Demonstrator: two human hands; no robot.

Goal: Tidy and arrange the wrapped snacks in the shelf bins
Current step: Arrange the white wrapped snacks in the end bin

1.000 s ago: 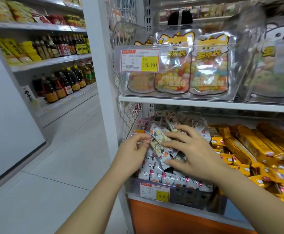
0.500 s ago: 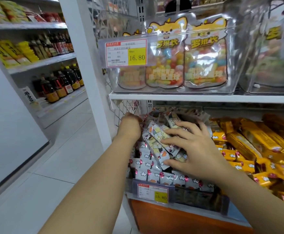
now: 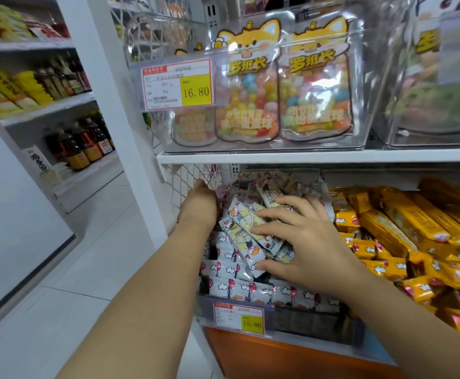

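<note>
The wrapped snacks (image 3: 231,269) are white, printed with clouds and red balloons; some carry pale yellow cartoon panels. At 3 o'clock lie golden-yellow bars (image 3: 404,228). At 12, candy bags (image 3: 250,105) show orange cartoon dogs over multicoloured balls. The price tag (image 3: 178,84) is white, red-edged, with a yellow block.

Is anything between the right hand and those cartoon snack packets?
Nothing visible: the right hand grips the cartoon packets, fingers on top, thumb at their lower end. The left hand sits off to their left.
</note>
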